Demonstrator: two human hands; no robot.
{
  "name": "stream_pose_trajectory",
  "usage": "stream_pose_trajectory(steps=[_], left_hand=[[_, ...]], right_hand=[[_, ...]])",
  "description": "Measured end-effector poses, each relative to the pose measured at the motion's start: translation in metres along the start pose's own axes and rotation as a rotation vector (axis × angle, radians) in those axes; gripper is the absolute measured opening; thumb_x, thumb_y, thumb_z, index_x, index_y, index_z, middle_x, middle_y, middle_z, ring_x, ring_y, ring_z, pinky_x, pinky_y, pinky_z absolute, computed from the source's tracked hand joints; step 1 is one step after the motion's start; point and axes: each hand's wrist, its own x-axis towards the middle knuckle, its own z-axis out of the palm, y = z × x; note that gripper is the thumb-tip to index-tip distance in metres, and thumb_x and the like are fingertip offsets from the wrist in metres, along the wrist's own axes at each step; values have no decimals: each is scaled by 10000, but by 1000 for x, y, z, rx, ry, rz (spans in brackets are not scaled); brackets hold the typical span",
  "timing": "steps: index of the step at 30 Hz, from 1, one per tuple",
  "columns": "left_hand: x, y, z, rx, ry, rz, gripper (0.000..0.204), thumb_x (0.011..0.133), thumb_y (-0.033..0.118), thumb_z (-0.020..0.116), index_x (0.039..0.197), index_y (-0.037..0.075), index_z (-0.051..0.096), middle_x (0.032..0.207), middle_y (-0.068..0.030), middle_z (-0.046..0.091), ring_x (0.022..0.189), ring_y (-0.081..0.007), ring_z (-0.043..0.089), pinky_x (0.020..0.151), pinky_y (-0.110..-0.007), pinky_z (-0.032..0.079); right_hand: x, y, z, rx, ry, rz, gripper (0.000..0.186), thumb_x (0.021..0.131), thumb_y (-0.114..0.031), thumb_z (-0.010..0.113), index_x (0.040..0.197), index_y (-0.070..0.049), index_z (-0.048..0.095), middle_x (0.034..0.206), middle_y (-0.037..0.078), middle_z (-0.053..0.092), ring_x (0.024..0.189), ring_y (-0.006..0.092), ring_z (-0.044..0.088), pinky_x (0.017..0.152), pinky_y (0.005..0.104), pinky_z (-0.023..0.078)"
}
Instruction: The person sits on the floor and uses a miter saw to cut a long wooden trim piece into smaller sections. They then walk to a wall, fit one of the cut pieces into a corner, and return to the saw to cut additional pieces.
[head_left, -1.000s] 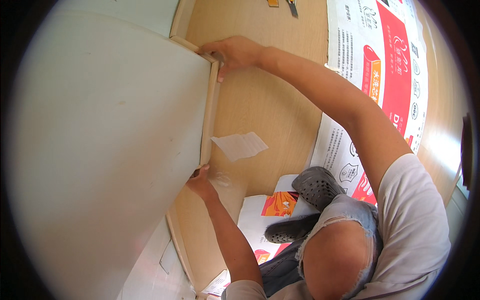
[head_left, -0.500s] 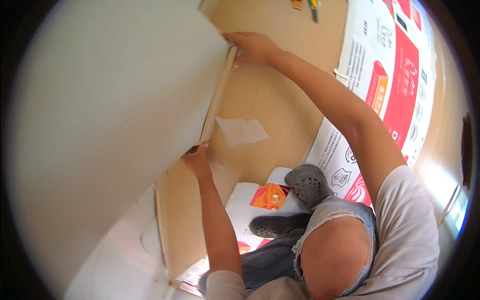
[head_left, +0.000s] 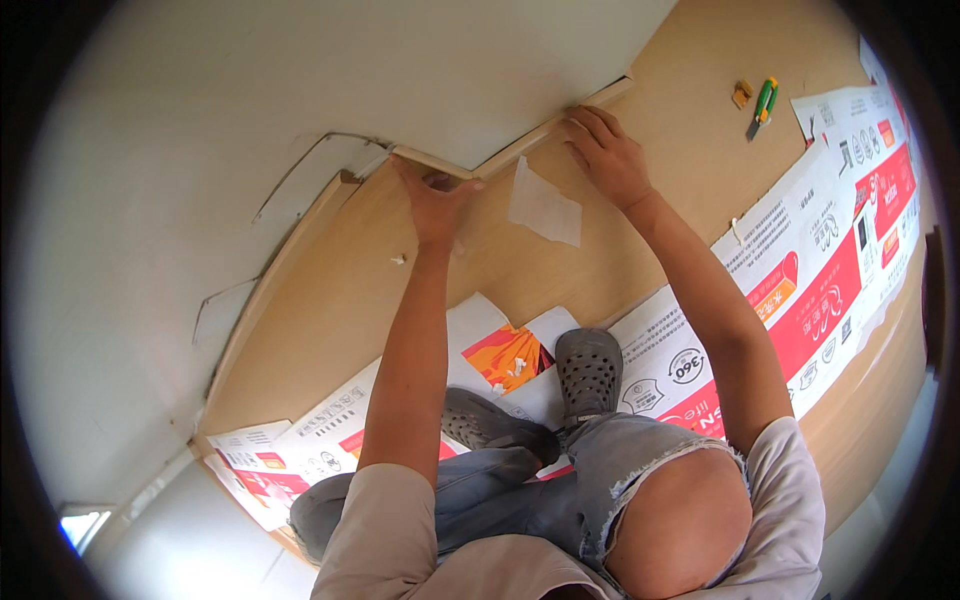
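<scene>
A pale wooden trim strip (head_left: 520, 148) lies along the foot of the white wall (head_left: 420, 70), where the wall turns a corner. With its thumb and forefinger spread wide, my left hand (head_left: 440, 208) spans the short piece left of that corner. The fingertips of my right hand (head_left: 608, 160) bend over the longer piece, partway along it. A crumpled translucent sheet (head_left: 545, 205) lies on the tan wooden board (head_left: 500, 265) between my hands. How firmly each hand grips is partly hidden.
A green-handled utility knife (head_left: 763, 108) and a small yellow-brown piece (head_left: 741, 94) lie at the far right. Thin wires (head_left: 320, 150) stick out from the wall on the left. Printed cardboard sheets (head_left: 800, 260) cover the near board, under my grey clogs (head_left: 588, 372).
My view has swung left, bringing the wall corner into sight. My left hand is now at the corner's short piece; my right hand has moved from the strip's far end to partway along it.
</scene>
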Motion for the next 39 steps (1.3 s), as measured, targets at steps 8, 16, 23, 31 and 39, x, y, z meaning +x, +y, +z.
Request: stream_pose_trajectory(steps=[8,16,23,31,39], left_hand=[[-1,-1,-3,-23,30,19,1463,570,187,972,1644,11,-5,1614,-149,343,1052,-228,581,909,-334,546],[4,-9,-2,-110,2,77,1446,572,138,970,1621,-57,-6,1636,-184,288,1034,-238,578,908,-332,545],[7,-39,-7,-353,-73,128,1273,692,112,922,1627,-37,71,1481,-203,495,1090,-238,634,931,-326,555],[0,-27,0,-371,-54,24,952,890,98,785,1635,17,197,1306,-120,632,1145,-194,627,993,-326,518],[5,-41,3,-442,-5,50,935,828,110,834,1603,40,315,1107,-83,722,976,-164,672,856,-300,556]], right_hand=[[8,-10,-4,-14,-15,8,285,883,-92,704,1161,-155,698,1276,-29,652,1225,195,607,802,349,616],[10,-10,-3,-89,-27,12,265,909,-117,690,1171,-155,697,1267,-17,662,1217,208,613,809,351,616],[13,-18,-3,-50,-55,21,296,904,-77,665,1189,-151,694,1285,-8,655,1226,216,607,849,359,612],[5,-7,0,-58,-58,46,354,881,-49,636,1220,-140,679,1323,2,637,1271,249,575,868,380,606],[20,-7,-9,-36,-137,70,302,862,-60,661,1151,-142,688,1198,12,654,1175,271,603,833,412,599]])
